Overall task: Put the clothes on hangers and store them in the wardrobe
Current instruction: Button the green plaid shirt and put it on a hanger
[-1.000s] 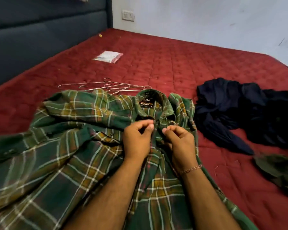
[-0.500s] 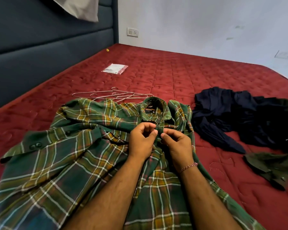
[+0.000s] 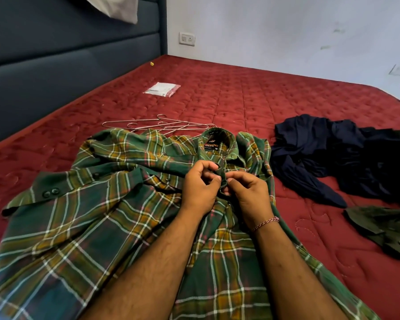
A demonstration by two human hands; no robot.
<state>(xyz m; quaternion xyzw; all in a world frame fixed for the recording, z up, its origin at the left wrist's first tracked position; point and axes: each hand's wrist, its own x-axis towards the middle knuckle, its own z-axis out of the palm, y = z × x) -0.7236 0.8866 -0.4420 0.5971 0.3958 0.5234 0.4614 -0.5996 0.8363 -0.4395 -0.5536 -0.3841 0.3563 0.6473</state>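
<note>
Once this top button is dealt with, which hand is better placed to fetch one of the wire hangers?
Probably the left hand. The wire hangers lie beyond the plaid shirt, up and left of its collar, on that hand's side. The right hand would have to cross over. Both now pinch the placket.

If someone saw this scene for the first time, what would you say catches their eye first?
A green plaid shirt spread across the near side of the red mattress, with the left hand and right hand pinching its front just below the collar. Behind the collar lie wire hangers; to the right sits a heap of dark clothes.
</note>
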